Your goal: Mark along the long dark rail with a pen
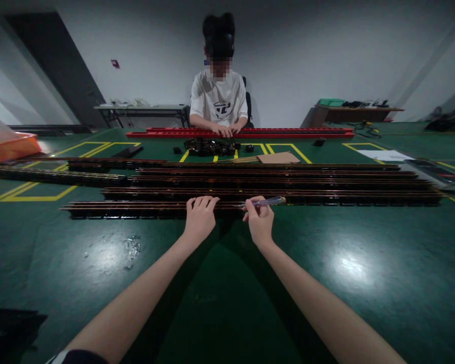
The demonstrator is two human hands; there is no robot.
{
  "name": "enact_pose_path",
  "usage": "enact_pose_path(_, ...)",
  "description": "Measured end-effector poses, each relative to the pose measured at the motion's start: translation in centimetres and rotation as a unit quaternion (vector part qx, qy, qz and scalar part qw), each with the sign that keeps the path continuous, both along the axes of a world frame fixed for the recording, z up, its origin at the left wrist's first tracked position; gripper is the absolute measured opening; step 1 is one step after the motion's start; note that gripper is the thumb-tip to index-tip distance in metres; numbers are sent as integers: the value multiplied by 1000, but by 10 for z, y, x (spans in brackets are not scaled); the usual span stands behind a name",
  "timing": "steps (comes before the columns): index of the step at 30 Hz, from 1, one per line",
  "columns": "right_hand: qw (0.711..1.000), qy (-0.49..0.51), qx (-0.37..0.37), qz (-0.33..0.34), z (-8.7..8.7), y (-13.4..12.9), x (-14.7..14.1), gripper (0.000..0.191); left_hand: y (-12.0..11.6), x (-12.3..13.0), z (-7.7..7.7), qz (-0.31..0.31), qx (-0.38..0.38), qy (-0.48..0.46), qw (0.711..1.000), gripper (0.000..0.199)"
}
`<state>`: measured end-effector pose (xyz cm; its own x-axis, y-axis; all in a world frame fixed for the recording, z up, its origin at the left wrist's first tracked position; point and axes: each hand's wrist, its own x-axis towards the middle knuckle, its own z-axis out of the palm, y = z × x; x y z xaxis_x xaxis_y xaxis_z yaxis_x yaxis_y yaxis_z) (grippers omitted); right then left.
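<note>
Long dark rails with copper-coloured strips lie side by side across the green table. On the nearest rail [129,209] rests my left hand [200,217], its fingers bent over the rail's top and wrapped onto it. To the right, my right hand [260,220] is closed round a screwdriver [269,201] with a clear handle. The tool lies nearly level, its thin tip pointing left at the nearest rail between my hands. Whether the tip touches the rail cannot be made out.
Across the table [364,253] a person in a white shirt [219,96] has both hands at red rails [296,133]. Small black parts [210,147] and brown cardboard [278,157] lie beyond the dark rails. An orange bin [11,146] stands at left, white paper [384,155] at right.
</note>
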<state>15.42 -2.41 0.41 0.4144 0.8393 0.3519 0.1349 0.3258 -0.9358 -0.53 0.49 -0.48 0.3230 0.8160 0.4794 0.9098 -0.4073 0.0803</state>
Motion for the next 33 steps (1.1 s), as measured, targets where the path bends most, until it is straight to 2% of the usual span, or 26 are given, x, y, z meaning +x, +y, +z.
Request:
enact_pose_path(19, 1000, 5, -7, 9, -1, 0, 1, 18, 0, 0, 2, -1, -8, -14, 1000, 46)
enact_pose_path(25, 999, 33, -6, 13, -2, 1, 1, 17, -1, 1, 3, 3, -16, -10, 1000, 46)
enact_pose_path(33, 996, 83, -3, -19, -2, 3, 1, 16, -1, 0, 3, 0, -14, -11, 1000, 46)
